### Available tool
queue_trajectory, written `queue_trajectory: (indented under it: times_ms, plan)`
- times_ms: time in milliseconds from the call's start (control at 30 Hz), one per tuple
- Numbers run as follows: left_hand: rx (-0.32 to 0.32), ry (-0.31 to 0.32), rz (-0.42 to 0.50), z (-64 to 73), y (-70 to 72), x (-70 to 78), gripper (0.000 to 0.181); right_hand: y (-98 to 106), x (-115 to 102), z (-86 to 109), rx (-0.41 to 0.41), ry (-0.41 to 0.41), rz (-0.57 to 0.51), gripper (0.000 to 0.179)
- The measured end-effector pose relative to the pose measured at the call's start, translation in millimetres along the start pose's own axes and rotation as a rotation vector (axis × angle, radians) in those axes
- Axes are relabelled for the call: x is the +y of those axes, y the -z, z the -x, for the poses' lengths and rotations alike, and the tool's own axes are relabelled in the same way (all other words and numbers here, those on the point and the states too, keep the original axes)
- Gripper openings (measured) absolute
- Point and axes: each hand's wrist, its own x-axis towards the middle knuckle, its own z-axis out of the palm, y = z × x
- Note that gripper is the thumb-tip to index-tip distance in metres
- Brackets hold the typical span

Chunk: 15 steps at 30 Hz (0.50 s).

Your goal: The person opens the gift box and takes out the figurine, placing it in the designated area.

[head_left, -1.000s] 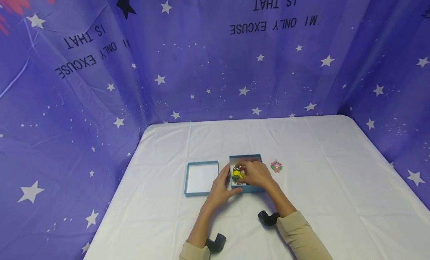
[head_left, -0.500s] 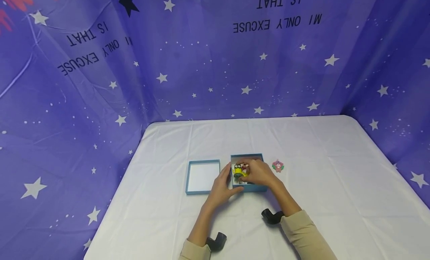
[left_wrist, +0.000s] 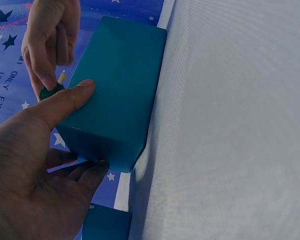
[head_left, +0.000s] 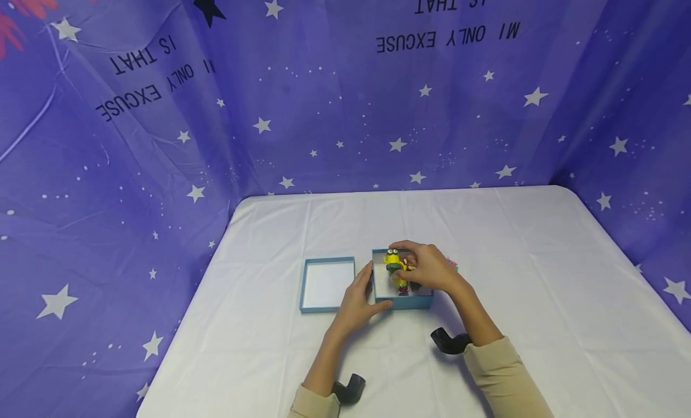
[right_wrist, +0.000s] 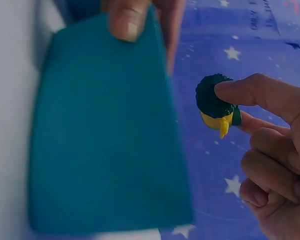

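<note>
My right hand (head_left: 433, 268) pinches a yellow Minion figure (head_left: 392, 259) with a green lower part, lifted above the open blue box (head_left: 411, 302). In the right wrist view the Minion figure (right_wrist: 213, 97) sits between thumb and forefinger, the other fingers curled in. My left hand (head_left: 356, 303) grips the box's near left corner, its thumb on the front wall and its fingers along the left side, as the left wrist view of the box (left_wrist: 117, 82) also shows. Beneath the raised figure, more small yellow and brown figures (head_left: 402, 285) show inside the box, partly covered by the right hand.
The shallow blue lid (head_left: 327, 310) lies with its white inside up, left of the box. A pink figure (head_left: 452, 264) on the table is mostly hidden behind the right hand. Below the wrists, black curved pieces (head_left: 349, 390) stick out over the white tablecloth (head_left: 259, 334).
The right hand has risen out of the box and shifted slightly right, lifting the Minion figure. It now covers most of the pink figure. The left hand has stayed at the box corner.
</note>
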Motion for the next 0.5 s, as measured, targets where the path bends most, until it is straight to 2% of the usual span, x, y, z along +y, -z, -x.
queue_trajectory:
  times_ms: [167, 500]
  plan:
    - [-0.002, -0.001, 0.011, -0.4, 0.6, 1.1, 0.095, 19.5, 5.6, 4.4, 0.049, -0.031, -0.010, 0.050]
    - [0.000, 0.006, 0.008, -0.3, 0.6, 1.4, 0.095, 51.7, 39.7, 21.8, 0.107, -0.140, -0.027, 0.051]
